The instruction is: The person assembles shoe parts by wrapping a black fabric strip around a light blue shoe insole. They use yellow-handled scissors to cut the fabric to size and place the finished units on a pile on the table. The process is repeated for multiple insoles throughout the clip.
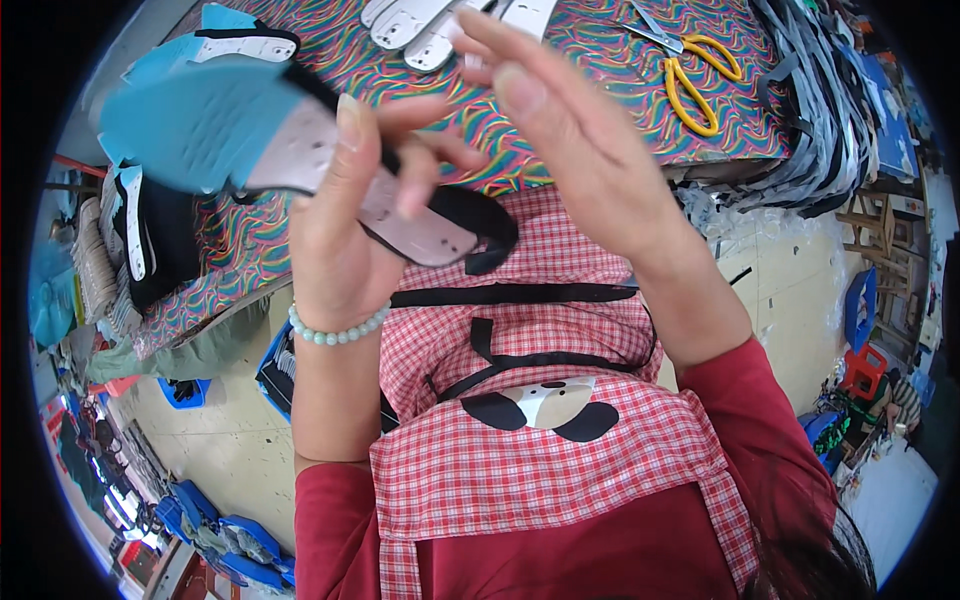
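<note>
My left hand (345,215), with a beaded bracelet at the wrist, grips an insole-shaped shoe piece (292,148). Its broad end is blue and blurred, its narrow end pale pink-white with small holes, and black material runs along its edge. The thumb lies across the pale face while the other fingers curl around the piece. My right hand (565,125) is raised to the right of it, fingers stretched out, holding nothing that I can see. Beyond the right fingertips lie several white sole-shaped boards (432,42) on the patterned table cloth (610,115).
Yellow-handled scissors (690,80) lie at the table's far right. Grey and black strips (835,110) hang over the right edge. More blue-and-white shoe pieces (245,45) sit at the far left, near a black stack (165,235). A red-checked apron (540,460) covers my lap.
</note>
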`<state>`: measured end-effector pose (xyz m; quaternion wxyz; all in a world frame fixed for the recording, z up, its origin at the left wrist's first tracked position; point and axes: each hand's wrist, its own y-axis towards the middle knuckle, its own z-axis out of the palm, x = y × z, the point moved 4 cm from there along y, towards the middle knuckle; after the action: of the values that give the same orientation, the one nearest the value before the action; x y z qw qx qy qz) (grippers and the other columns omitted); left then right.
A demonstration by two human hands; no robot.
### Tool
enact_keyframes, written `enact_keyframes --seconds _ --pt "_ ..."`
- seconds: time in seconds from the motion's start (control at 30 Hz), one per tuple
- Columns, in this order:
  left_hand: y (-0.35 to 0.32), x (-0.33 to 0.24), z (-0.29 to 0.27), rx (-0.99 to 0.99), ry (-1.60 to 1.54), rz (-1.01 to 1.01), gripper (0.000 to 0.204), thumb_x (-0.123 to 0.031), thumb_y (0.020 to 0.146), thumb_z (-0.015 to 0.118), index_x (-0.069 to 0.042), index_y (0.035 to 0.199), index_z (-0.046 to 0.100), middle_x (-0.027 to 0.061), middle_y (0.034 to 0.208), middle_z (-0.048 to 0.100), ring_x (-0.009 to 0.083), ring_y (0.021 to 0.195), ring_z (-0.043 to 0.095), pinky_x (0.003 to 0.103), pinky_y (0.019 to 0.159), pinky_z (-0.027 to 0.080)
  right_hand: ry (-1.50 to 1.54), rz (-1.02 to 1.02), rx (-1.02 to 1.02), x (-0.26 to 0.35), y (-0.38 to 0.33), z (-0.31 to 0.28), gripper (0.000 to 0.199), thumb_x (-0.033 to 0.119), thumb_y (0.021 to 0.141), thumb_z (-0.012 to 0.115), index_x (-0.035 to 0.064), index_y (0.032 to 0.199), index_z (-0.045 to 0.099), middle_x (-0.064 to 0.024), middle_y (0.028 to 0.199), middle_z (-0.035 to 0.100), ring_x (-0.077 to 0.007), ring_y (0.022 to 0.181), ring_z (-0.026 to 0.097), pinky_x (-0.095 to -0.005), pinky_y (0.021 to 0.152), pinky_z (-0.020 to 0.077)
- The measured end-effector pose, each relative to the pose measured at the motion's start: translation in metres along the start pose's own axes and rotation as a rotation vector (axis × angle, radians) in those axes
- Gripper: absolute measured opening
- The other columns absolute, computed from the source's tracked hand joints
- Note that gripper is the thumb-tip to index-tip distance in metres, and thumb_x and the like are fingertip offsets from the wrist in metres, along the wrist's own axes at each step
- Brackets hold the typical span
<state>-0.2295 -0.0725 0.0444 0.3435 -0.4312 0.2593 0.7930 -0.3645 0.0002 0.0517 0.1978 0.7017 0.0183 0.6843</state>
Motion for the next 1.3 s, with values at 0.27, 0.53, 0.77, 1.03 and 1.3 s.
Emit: enact_keyframes --seconds 0.27,0.53,0.77,1.03,1.3 --pt "-0.001 -0.008 -0.007 -0.122 -0.451 0.155 0.033 -0.035 0.101 0.039 -0.009 0.100 0.058 -0.0006 0.065 0.047 0.0207 0.078 0.056 0.045 0.100 0.038 -0.613 -0.334 0.062 0.017 -0.011 0.001 0.032 0.021 0.086 0.064 0.0062 0.112 0.056 -0.0128 0.094 0.063 -0.0307 0.077 0.063 -0.0384 0.063 0.0516" --pt "0.002 -0.006 0.002 -0.147 -0.712 0.259 0.027 -0.032 0.097 0.051 -0.006 0.094 0.056 0.0022 0.075 0.053 0.0134 0.073 0.053 0.033 0.084 0.045 -0.198 0.006 -0.073 -0.011 -0.041 0.034 0.037 0.027 0.094 0.056 -0.0025 0.115 0.050 -0.0136 0.080 0.062 -0.0259 0.069 0.062 -0.0338 0.061 0.0504" --pt "-0.031 -0.044 0.021 -0.069 1.333 0.362 0.038 -0.020 0.072 0.076 -0.003 0.105 0.067 0.0110 0.090 0.066 0.0272 0.089 0.061 0.039 0.083 0.048 -0.662 -0.198 0.210 0.018 -0.018 -0.021 0.023 0.021 0.090 0.058 0.0020 0.102 0.053 -0.0143 0.077 0.060 -0.0335 0.068 0.063 -0.0419 0.057 0.0484" --pt "-0.023 -0.047 0.032 0.220 1.055 0.076 0.019 -0.005 0.076 0.069 -0.001 0.094 0.067 0.0109 0.081 0.066 0.0236 0.066 0.063 0.031 0.063 0.048 -0.617 -0.210 0.338 0.063 -0.003 -0.024 0.030 0.014 0.078 0.072 0.0041 0.105 0.064 -0.0082 0.094 0.068 -0.0193 0.084 0.068 -0.0286 0.068 0.0523" --pt "-0.047 -0.059 -0.024 -0.216 0.685 -0.138 0.032 -0.026 0.097 0.051 0.005 0.095 0.061 0.0081 0.075 0.060 0.0128 0.067 0.056 0.025 0.062 0.044 -0.737 0.193 0.046 -0.002 -0.085 -0.120 0.022 0.007 0.080 0.067 0.0000 0.100 0.064 -0.0108 0.090 0.068 -0.0203 0.080 0.066 -0.0322 0.070 0.0497"
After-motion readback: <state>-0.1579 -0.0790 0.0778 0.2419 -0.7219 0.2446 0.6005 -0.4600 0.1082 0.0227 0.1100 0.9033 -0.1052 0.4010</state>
